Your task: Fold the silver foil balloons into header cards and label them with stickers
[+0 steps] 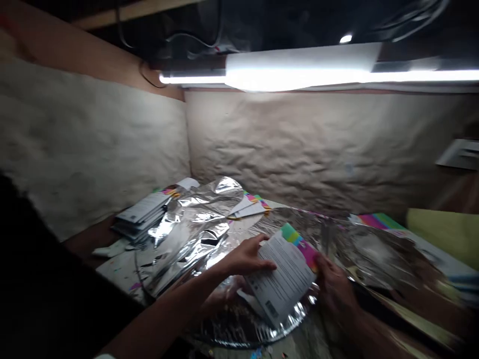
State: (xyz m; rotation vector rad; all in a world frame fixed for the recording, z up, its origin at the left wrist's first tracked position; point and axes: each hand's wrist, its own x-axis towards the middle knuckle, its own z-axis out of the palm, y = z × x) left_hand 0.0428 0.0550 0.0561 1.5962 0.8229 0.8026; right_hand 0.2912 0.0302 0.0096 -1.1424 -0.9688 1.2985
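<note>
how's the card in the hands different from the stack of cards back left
The card is single, while the stack of cards is a pile of several. The card is held tilted between the left hand and right hand; the stack lies untouched by either. Both are pale printed rectangles.

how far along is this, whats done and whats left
Looks done: a stack of printed cards sits back left beside crumpled silver foil. In hand: the left hand and right hand hold a printed card over a round foil sheet. Still left: coloured sheets lie back right, count unclear.
</note>
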